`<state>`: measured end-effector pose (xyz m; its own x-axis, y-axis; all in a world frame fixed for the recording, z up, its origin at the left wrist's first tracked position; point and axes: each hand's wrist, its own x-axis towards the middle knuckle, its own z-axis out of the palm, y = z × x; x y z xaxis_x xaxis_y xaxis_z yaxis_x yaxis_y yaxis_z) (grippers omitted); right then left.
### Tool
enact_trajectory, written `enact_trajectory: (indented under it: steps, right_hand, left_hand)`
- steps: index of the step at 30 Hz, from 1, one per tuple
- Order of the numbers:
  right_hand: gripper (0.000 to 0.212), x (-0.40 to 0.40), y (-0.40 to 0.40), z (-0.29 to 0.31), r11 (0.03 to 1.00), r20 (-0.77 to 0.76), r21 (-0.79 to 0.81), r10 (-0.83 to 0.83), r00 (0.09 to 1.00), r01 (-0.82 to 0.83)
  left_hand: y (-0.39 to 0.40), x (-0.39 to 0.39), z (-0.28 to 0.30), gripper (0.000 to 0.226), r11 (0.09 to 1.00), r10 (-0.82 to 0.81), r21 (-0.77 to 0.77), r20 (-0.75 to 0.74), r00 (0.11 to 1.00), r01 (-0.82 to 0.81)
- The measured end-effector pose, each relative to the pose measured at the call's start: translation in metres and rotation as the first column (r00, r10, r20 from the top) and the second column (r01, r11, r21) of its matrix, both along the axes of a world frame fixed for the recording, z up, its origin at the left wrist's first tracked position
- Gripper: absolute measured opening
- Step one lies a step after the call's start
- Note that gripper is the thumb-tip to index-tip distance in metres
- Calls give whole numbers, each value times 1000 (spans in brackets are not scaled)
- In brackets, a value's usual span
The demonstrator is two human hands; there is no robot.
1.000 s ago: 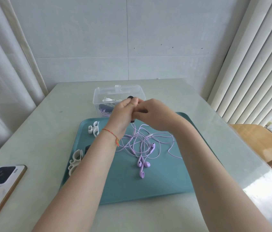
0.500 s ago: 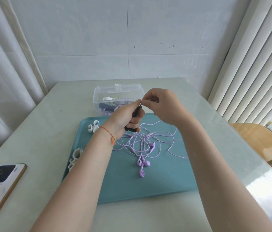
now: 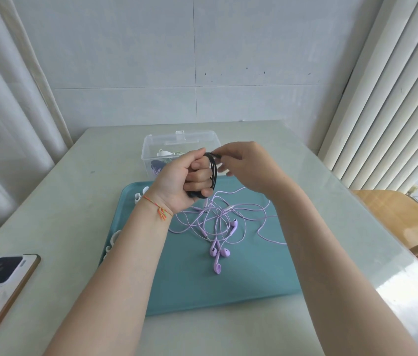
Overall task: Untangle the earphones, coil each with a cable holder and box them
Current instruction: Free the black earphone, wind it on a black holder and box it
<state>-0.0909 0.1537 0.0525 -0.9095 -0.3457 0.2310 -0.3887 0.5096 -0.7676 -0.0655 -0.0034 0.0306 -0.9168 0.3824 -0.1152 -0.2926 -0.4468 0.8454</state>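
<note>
While raised above the far edge of one teal tray (image 3: 241, 283), curls: left hand (image 3: 186, 179), fingers (image 3: 197, 176) wrapped tight around one coil of black earphone cable (image 3: 213, 170). Pinches the loose end of that black cable at the top of the coil, fingertips together: right hand (image 3: 247, 168). Lies tangled on the tray just below both hands: one heap of purple earphones (image 3: 215, 222), four purple earbuds counted, two of them side by side near the tray's middle. Stands behind the hands on the pale tabletop (image 3: 69, 206): one clear plastic box (image 3: 177, 145), already holding coiled cables, number not clear. Peek out from behind the left forearm: two white cable holders (image 3: 139, 195), one at the tray's far left corner, another (image 3: 112, 240) at its left edge. Rests at the near left: one phone (image 3: 2, 273), camera side up. Circles the left wrist: one orange thread bracelet (image 3: 160, 209).
</note>
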Motion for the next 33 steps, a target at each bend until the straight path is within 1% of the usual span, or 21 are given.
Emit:
enact_trajectory:
  steps: [2,5,9,12,15,18,22,26,29,33]
  right_hand:
    - [31,2,-2,2,1000,-11,-11,18,1000,-18]
    - [31,4,-7,1,995,-49,84,57,997,-53]
    - [27,4,-10,-3,983,-86,178,69,994,-53]
    - [27,4,-9,-4,989,-80,144,57,995,-45]
    - [25,4,-10,-4,992,-91,125,29,995,-17]
    - [24,4,-11,-5,993,-115,119,5,993,9]
    - [26,5,-13,-6,993,-144,110,-32,989,49]
    - [27,3,-11,-6,993,-166,84,-68,984,82]
    - [26,2,-8,-2,997,-180,48,-58,982,67]
    - [22,10,-10,2,997,-217,-5,-74,973,74]
  left_hand:
    - [2,0,-1,52,999,-4,-48,4,1000,4]
    - [4,0,-3,51,993,6,-117,-10,1000,-7]
    - [4,-2,-1,51,988,32,-149,-7,999,-32]
    - [5,-3,0,51,979,78,-188,-7,997,-78]
    - [6,-4,-2,46,968,150,-204,10,989,-145]
    - [9,-6,-6,39,953,256,-176,33,966,-246]
    - [10,-10,-11,28,914,381,-142,-19,925,-379]
    - [9,-11,-8,18,916,377,-115,-69,923,-383]
    - [10,-7,-2,20,907,398,-82,-148,905,-413]
    - [16,2,4,17,898,402,-101,-208,892,-428]
